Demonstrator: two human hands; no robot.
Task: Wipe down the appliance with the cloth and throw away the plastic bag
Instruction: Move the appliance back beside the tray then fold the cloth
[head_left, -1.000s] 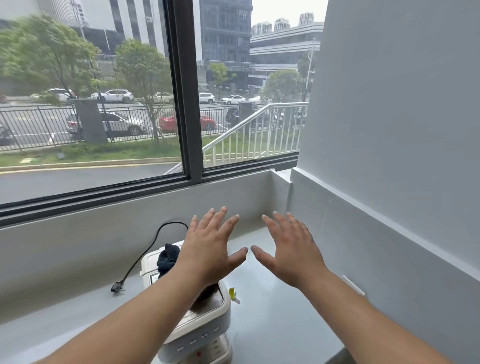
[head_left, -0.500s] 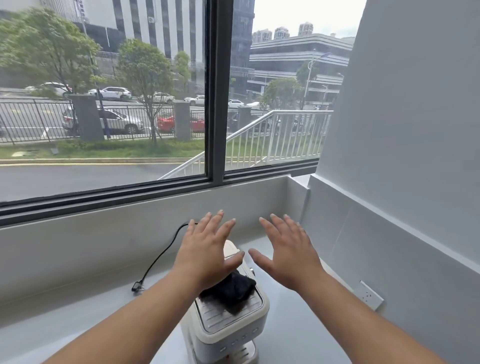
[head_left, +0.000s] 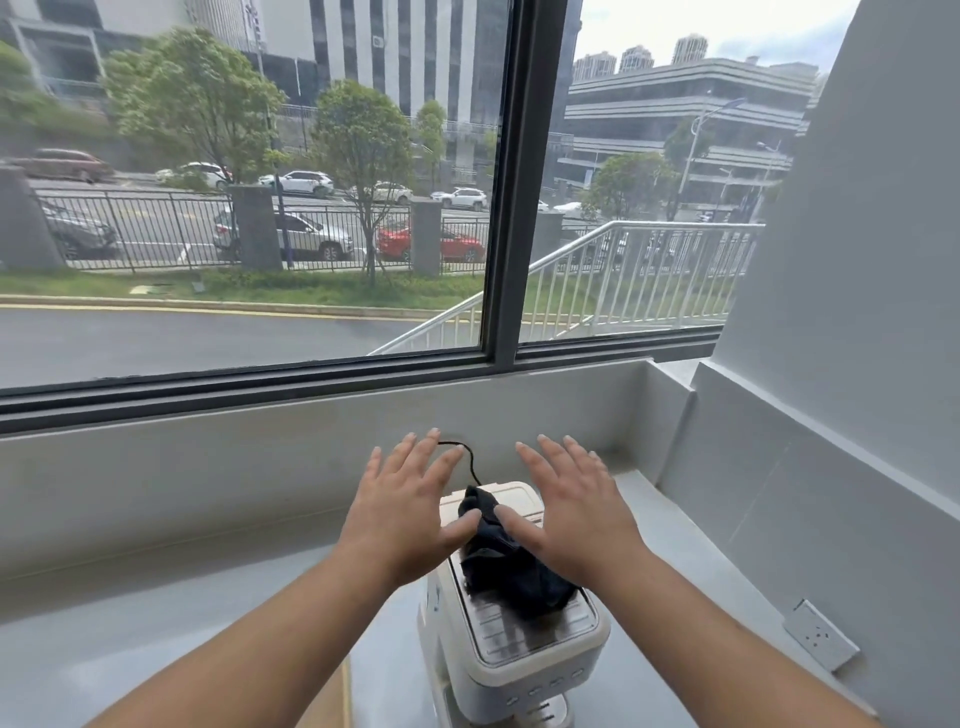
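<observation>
White plastic appliance (head_left: 511, 639) sits on a pale grey ledge (head_left: 156, 623) under a big window (head_left: 260, 208), only the one head view to go on. It's a boxy little countertop machine with a ribbed metal top plate and a row of small buttons along the front edge. Dark, nearly black cloth (head_left: 511, 564) is bunched up in a heap right on top of it, toward the back half of the plate. A thin black cord (head_left: 470, 460) loops up behind the appliance against the low wall.

Both hands are held out flat above it, palms down, fingers spread wide. Left hand (head_left: 402, 512) is just left of the cloth, thumb tip pointing in toward it; right hand (head_left: 576, 514) is just right of it and overlaps the cloth's edge from this angle. Neither one is gripping anything, both fully relaxed and empty. Can't tell if the thumbs actually touch the cloth or just float over it.

White wall socket (head_left: 821, 634) is on the sloped wall to the right. Couldn't spot the plastic bag anywhere in the shot.
</observation>
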